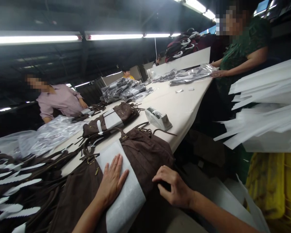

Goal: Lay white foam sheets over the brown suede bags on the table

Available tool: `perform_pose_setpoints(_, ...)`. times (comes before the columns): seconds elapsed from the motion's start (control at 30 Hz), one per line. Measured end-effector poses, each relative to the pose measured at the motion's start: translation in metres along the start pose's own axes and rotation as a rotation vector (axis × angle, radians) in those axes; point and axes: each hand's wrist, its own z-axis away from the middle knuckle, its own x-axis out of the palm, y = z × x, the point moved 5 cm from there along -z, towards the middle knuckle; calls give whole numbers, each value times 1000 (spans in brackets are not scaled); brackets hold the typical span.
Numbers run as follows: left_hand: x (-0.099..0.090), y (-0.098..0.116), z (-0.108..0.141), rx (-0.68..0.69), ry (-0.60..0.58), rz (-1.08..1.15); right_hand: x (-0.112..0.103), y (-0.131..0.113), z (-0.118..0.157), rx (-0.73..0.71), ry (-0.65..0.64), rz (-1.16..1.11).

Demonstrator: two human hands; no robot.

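While the left hand [113,183] lies palm down with fingers extended, pressing on a white paper sheet [131,189], the right hand [176,187] is at the near edge of the brown bag [147,149], fingers curled and thumb bent inward. Left hand: released, grasping nothing. Right hand: partly closed; cannot tell whether the fingertips pinch any cloth.

Position of brown bag: near end of the pale table [186,103], directly in front of the person, paper sheet lying across its middle.

Beyond it: a second bag [129,111], also brown, with a white paper band [113,119] around it. Right of that, a grey tape dispenser [157,119] on the table. Left side: heaped brown bags with white strips [24,178], and clear plastic [53,132] behind them.

Farther off: plastic-wrapped pile [126,89]; person in lilac [60,100] at left; person in green [244,48] at right, hands on wrapped items [194,74]. Lower right: yellow crate [269,184], below stacked white sheets [269,87].
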Motion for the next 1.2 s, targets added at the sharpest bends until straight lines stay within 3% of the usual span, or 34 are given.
perform_pose_setpoints(0.07,0,0,0,7,10,-10,-25,5,-11,125,112,37)
perform_pose_setpoints(0.17,1,1,1,5,26,-20,-49,24,-32,248,265,346)
perform_pose_setpoints(0.33,0,2,1,-3,50,-33,-39,52,-63,337,49,564)
perform_pose_setpoints(0.5,-5,4,2,14,85,-22,-37,44,-91,401,-127,647)
perform_pose_setpoints(0.57,-4,4,2,18,113,-21,-41,38,-102,438,-100,505)
perform_pose_setpoints(0.67,0,3,3,15,152,-25,-40,43,-105,529,16,45)
perform_pose_setpoints(0.77,4,2,3,-2,165,-29,-26,70,-83,730,106,-429)
perform_pose_setpoints(0.83,5,2,3,3,157,-25,-16,89,-62,823,146,-516)
perform_pose_setpoints(0.93,4,2,2,17,133,1,-16,96,-45,740,179,-185)
perform_pose_setpoints(1.07,-4,5,1,-36,73,67,-21,80,-45,619,182,416)
perform_pose_setpoints(1.2,-15,11,3,-105,-47,172,-12,52,-56,175,156,781)
